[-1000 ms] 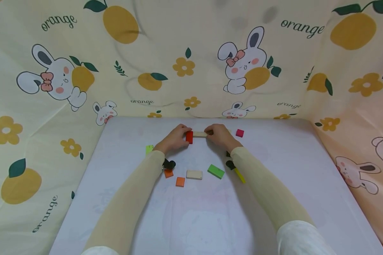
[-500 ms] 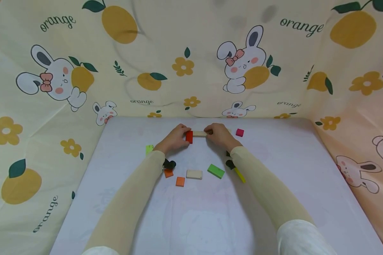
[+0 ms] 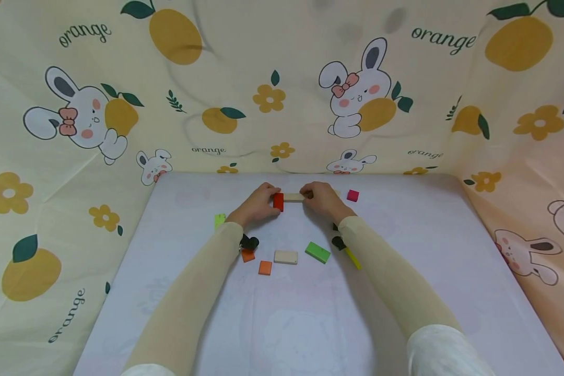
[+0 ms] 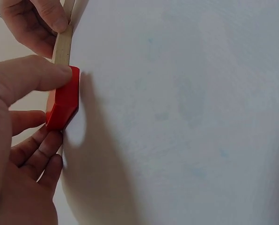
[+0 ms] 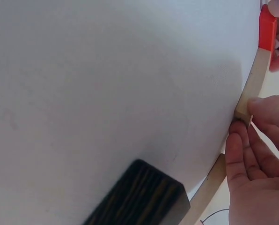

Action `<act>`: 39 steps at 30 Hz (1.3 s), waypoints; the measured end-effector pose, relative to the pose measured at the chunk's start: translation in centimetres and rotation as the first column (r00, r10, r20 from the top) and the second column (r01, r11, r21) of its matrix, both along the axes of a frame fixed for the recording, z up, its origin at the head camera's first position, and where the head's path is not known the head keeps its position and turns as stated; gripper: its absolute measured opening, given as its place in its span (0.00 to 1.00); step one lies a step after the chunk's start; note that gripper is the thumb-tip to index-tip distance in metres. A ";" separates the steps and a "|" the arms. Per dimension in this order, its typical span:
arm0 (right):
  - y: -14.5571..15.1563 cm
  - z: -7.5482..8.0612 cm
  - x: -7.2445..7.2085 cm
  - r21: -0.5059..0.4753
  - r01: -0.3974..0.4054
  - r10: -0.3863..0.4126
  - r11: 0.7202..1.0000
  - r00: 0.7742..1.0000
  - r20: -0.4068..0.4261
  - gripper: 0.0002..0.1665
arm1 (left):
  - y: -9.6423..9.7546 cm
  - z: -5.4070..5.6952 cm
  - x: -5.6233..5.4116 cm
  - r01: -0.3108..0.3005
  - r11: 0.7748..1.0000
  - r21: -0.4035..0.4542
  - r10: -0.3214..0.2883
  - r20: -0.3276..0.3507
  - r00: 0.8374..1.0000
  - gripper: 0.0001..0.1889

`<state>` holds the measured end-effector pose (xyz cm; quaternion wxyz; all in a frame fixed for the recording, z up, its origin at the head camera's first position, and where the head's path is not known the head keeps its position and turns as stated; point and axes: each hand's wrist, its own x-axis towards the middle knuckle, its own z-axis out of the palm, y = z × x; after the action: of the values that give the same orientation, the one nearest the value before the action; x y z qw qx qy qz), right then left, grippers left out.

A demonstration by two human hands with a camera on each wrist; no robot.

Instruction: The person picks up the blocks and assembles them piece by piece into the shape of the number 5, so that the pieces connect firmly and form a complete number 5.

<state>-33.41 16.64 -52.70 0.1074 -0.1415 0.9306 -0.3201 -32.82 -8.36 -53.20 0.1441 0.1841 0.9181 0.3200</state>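
Here, left grip (image 3: 256, 205) pinches red block (image 3: 278, 201); right grip (image 3: 327, 202), wooden block (image 3: 293, 198); cloth (image 3: 244, 47) reads "orange".

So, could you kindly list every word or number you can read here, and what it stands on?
"orange": rabbit-print cloth, upper left
"orange": cloth, upper right
"orange": cloth, small, left of centre
"orange": cloth, small, right
"orange": cloth, lower left, running upward
Building blocks: nothing readable.

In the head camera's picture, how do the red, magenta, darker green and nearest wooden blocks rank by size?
1. Nearest wooden block and darker green block: too alike to rank
2. Red block
3. Magenta block
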 end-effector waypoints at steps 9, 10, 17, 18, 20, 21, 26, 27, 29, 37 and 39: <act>-0.1 0.2 0.1 -0.011 0.010 -0.010 1.000 1.000 0.016 0.20 | -0.1 0.0 -0.2 -0.009 1.000 0.007 0.009 -0.017 1.000 0.36; -0.1 0.2 0.1 -0.011 0.011 -0.011 1.000 1.000 0.018 0.20 | -0.1 0.0 -0.2 -0.006 1.000 0.000 0.006 -0.024 1.000 0.36; 0.0 0.1 0.1 -0.025 0.009 -0.008 1.000 1.000 0.013 0.20 | -0.1 0.1 -0.2 -0.005 1.000 -0.009 0.005 -0.043 0.999 0.33; 0.0 0.1 0.1 -0.027 0.009 -0.009 1.000 1.000 0.010 0.20 | -0.2 0.2 -0.2 -0.004 1.000 -0.008 0.004 -0.047 0.999 0.32; 0.0 0.1 0.1 -0.026 0.009 -0.008 1.000 1.000 0.004 0.20 | -0.2 0.2 -0.2 -0.002 1.000 -0.006 0.001 -0.051 0.999 0.32; 0.0 0.1 0.1 -0.025 0.009 -0.009 1.000 1.000 0.002 0.20 | -0.1 0.2 -0.2 0.000 1.000 -0.006 0.000 -0.052 0.999 0.32; 0.1 0.0 0.1 -0.021 0.012 -0.012 1.000 1.000 0.001 0.19 | -0.1 0.2 -0.2 -0.006 1.000 -0.009 0.006 -0.046 0.999 0.32; 0.1 -0.1 0.1 -0.021 0.012 -0.012 1.000 1.000 0.000 0.19 | -0.1 0.2 -0.2 -0.010 1.000 -0.010 0.009 -0.042 0.999 0.32; 0.0 -0.1 0.1 -0.023 0.013 -0.013 1.000 1.000 -0.002 0.19 | -0.1 0.2 -0.1 -0.015 1.000 -0.009 0.015 -0.037 0.999 0.32; 0.2 0.0 0.3 -0.042 0.019 -0.019 0.999 1.000 -0.006 0.20 | 0.0 0.3 0.0 -0.019 1.000 0.005 0.019 -0.051 0.999 0.32; 0.6 0.2 0.4 -0.064 0.038 -0.039 0.997 0.999 -0.013 0.21 | 0.1 0.3 0.0 -0.022 1.000 0.006 0.022 -0.065 0.998 0.32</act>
<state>-32.98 17.19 -52.46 0.0901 -0.1291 0.9231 -0.3508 -32.81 -8.30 -52.86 0.1102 0.1845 0.9234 0.3179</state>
